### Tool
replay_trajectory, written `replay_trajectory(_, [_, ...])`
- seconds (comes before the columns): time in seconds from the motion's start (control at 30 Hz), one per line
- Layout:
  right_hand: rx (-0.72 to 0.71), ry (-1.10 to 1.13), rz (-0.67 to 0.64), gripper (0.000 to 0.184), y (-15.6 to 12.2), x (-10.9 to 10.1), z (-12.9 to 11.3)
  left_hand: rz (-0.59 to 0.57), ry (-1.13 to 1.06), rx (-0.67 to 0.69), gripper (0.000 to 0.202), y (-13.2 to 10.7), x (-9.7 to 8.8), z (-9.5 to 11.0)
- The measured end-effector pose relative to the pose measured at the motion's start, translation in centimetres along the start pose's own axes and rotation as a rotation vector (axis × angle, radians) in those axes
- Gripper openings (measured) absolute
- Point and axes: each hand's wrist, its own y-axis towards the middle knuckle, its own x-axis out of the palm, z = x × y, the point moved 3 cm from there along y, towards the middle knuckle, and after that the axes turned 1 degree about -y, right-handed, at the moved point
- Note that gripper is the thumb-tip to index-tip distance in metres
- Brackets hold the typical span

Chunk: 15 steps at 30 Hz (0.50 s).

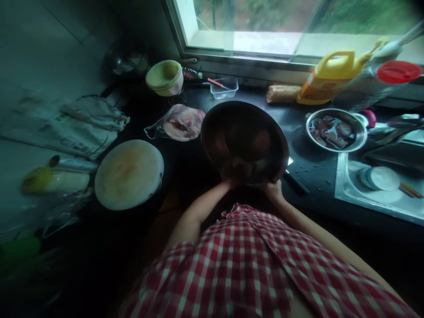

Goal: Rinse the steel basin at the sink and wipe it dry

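Note:
A large dark metal bowl (244,140) is held tilted toward me above the black counter, its inside shiny and dim. My left hand (232,180) grips its near rim from below on the left. On the right side of that rim my right hand (273,190) does the same. Both hands' fingers wrap the rim and are partly hidden by the bowl. My red checked apron fills the bottom of the view.
A round wooden chopping board (129,173) lies left. A plastic bag of meat (180,123) sits behind it. A steel bowl of dark meat (335,130), a yellow jug (331,75) and the sink (377,185) are right. A green colander (164,77) stands by the window.

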Motion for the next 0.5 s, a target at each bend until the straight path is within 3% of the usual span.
replay_trajectory(0.1, [0.035, -0.003, -0.006, 0.05, 0.3, -0.3, 0.0, -0.079, 0.008, 0.154, 0.033, -0.3, 3.4, 5.8])
replay_trajectory(0.17, [0.047, 0.01, -0.019, 0.052, 0.7, -0.8, -0.1, -0.127, 0.015, 0.25, 0.033, -1.1, 4.0, 7.7])
replay_trajectory(0.2, [0.059, 0.016, -0.033, 0.053, 1.0, -1.2, -0.2, -0.156, 0.027, 0.286, 0.035, -1.7, 3.7, 7.6])
replay_trajectory(0.27, [0.097, 0.023, -0.078, 0.054, 1.8, -2.1, -0.4, -0.228, 0.074, 0.326, 0.045, -2.7, 2.2, 5.5])
replay_trajectory(0.37, [0.156, 0.011, -0.187, 0.055, 3.9, -3.4, -1.3, -0.342, 0.174, 0.331, 0.065, -3.5, -1.9, -0.4])
replay_trajectory(0.43, [0.172, 0.002, -0.287, 0.055, 5.6, -3.7, -2.5, -0.351, 0.247, 0.276, 0.072, -3.4, -4.8, -3.9])
replay_trajectory(0.5, [0.08, -0.027, -0.345, 0.059, 6.9, -3.7, -3.9, -0.341, 0.313, 0.215, 0.076, -3.2, -6.3, -5.3])
